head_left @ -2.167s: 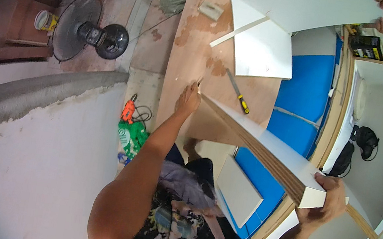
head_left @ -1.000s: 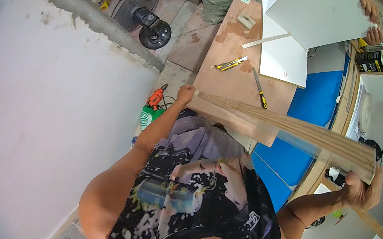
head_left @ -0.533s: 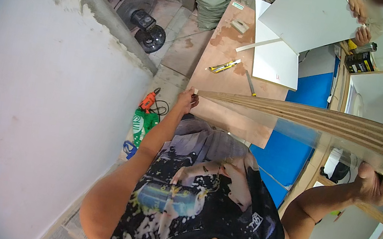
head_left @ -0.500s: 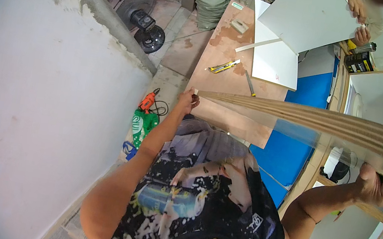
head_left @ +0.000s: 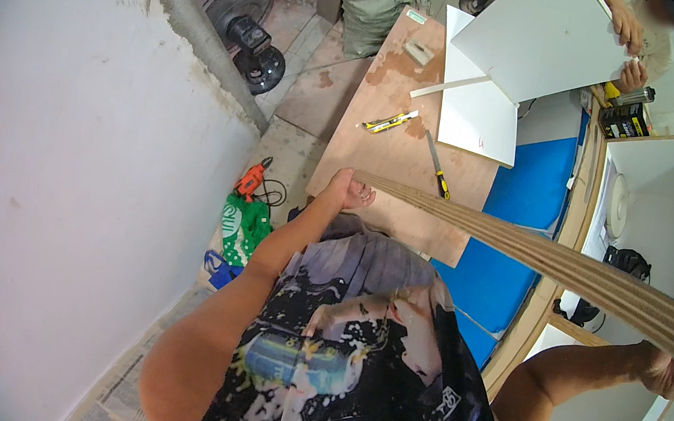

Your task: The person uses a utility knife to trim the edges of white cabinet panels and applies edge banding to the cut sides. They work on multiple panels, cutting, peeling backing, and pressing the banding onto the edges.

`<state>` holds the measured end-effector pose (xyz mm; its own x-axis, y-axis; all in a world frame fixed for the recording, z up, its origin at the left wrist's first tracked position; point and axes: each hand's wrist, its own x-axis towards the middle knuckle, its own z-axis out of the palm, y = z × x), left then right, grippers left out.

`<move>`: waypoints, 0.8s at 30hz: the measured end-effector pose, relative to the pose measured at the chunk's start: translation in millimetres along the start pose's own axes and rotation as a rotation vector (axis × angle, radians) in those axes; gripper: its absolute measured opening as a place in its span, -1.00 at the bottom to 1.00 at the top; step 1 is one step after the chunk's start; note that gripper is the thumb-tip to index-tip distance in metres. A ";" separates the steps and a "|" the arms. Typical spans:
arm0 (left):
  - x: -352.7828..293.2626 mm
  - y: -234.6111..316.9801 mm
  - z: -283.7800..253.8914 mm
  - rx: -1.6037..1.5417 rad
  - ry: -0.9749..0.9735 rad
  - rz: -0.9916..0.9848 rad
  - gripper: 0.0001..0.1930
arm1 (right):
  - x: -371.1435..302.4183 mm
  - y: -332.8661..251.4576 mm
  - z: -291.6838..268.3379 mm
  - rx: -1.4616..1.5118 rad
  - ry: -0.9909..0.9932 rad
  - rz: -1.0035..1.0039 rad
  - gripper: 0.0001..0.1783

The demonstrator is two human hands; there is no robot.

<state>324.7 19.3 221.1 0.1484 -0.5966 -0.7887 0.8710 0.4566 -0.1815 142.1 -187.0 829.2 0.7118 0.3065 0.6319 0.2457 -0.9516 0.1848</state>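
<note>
A long plywood board, its striped, layered edge facing up, spans the space in front of me from middle to far right. At its left end my left hand grips it with fingers closed round the end. My right hand is wrapped round the right end from below, partly hidden by the board. Beneath and beyond lies a wooden worktop. On it are a yellow utility knife, a file with a yellow and black handle and a small pale block.
Across the worktop a co-worker's hands hold a white panel upright on another white panel. A white cabinet stands at right, a black fan at far left. An orange drill lies on the floor beside a green bag.
The board's right end has come down toward me and tipped, so its edge now faces up and its side face is hidden. My right hand has moved lower with it.
</note>
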 end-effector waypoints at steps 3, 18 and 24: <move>-12.3 7.7 -2.6 0.009 0.242 0.029 -0.59 | -4.7 4.1 9.3 0.041 -0.036 0.029 -0.22; -29.6 22.4 -19.8 0.517 0.350 0.664 -0.60 | -11.1 -13.4 61.0 -0.244 0.288 0.168 -0.08; -17.5 16.0 5.5 0.512 0.430 0.750 -0.67 | -1.8 -22.2 63.1 -0.320 0.278 0.252 -0.06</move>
<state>338.7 33.4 235.2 0.6475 0.0639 -0.7594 0.7336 0.2174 0.6439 177.0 -164.9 776.4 0.5101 0.0896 0.8555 -0.1565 -0.9683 0.1947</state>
